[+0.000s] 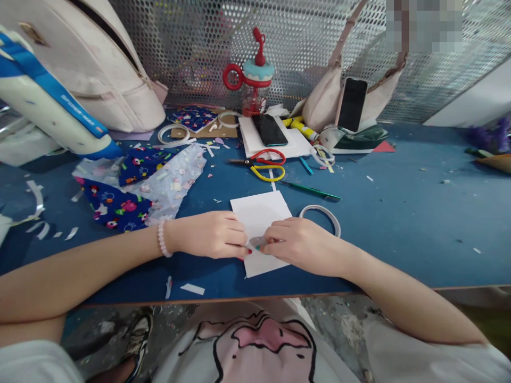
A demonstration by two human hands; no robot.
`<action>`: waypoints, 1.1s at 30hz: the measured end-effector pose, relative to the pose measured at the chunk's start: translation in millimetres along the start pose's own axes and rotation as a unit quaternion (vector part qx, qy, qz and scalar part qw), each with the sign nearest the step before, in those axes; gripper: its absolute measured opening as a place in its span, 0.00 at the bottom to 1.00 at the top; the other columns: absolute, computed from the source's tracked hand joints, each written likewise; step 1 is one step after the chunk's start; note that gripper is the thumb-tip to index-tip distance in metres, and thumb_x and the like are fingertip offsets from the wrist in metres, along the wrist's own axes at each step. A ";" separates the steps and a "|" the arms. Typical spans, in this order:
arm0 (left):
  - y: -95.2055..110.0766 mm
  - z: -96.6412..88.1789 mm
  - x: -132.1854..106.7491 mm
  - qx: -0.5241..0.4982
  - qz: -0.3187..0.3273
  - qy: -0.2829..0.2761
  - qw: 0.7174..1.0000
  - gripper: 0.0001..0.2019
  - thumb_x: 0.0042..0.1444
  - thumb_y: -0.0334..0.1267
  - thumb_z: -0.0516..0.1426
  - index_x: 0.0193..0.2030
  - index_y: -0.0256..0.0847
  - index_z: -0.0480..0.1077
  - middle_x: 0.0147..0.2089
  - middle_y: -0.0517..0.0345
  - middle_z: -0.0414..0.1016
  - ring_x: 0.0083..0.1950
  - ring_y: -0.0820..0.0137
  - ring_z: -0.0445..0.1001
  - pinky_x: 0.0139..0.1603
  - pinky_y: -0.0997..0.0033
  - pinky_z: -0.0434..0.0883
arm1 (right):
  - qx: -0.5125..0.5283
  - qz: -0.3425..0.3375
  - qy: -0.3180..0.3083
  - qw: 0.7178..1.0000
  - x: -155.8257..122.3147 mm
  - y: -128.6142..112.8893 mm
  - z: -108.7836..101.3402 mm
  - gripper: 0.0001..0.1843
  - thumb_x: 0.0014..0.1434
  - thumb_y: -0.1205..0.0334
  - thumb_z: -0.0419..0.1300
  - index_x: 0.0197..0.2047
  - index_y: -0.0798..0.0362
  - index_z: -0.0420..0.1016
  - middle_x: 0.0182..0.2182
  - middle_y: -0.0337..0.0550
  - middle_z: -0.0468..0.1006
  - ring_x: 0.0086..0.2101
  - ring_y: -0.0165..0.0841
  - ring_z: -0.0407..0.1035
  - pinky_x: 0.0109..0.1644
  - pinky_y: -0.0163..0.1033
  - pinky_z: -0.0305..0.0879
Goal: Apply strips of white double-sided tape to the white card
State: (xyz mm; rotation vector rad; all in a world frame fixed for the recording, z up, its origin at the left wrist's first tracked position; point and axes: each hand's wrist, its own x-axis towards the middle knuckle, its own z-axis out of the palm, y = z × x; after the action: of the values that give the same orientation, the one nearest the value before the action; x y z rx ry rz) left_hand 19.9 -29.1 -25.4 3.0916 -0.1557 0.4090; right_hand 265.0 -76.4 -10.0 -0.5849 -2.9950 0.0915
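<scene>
A white sheet of card (261, 215) lies on the blue table (399, 229) in front of me. My left hand (213, 234) rests on its left edge with the fingers curled together. My right hand (297, 244) lies on its right side, also with curled fingers. The fingertips of both hands meet on a small pale piece (257, 243) lying on the card; what it is I cannot make out. A bead bracelet (162, 238) circles my left wrist. A ring of white tape (321, 214) lies just beyond my right hand.
Red and yellow scissors (265, 164) and a green pen (311, 190) lie behind the card. Patterned fabric pieces (131, 186) sit at the left. A phone (269, 130) on white sheets, a red-topped bottle (255, 80), bags and another phone (352, 103) stand at the back.
</scene>
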 end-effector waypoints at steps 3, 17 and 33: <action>-0.9 -1.0 -0.8 -0.008 -0.010 -0.011 1.000 0.15 0.71 0.32 0.48 0.40 0.42 0.75 0.35 0.56 0.78 0.34 0.72 0.72 0.37 0.68 0.62 | -0.006 -0.005 0.002 1.000 0.4 0.2 1.4 0.15 0.69 0.70 0.49 0.41 0.55 0.77 0.32 0.44 0.75 0.32 0.32 0.65 0.34 0.38 0.54; -8.8 -1.9 -5.2 0.041 0.015 0.001 0.999 0.16 0.72 0.31 0.46 0.41 0.40 0.75 0.36 0.55 0.79 0.36 0.70 0.72 0.36 0.66 0.62 | -0.021 0.010 -0.027 0.999 -3.0 2.2 -6.9 0.15 0.69 0.69 0.48 0.40 0.56 0.77 0.33 0.46 0.75 0.32 0.33 0.66 0.34 0.39 0.54; -8.0 3.3 -8.3 -0.021 -0.022 -0.016 0.999 0.12 0.69 0.40 0.52 0.43 0.42 0.76 0.35 0.53 0.79 0.36 0.69 0.75 0.38 0.67 0.65 | -0.013 0.032 -0.072 0.997 -4.2 0.2 -16.4 0.17 0.69 0.70 0.48 0.34 0.56 0.75 0.33 0.45 0.74 0.31 0.32 0.64 0.34 0.40 0.52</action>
State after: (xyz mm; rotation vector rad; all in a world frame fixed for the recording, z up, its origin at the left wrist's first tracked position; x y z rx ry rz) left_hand 13.6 -20.4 -30.8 3.0548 -0.0960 0.3501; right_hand 270.6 -77.2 6.0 -0.7065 -3.1200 0.1032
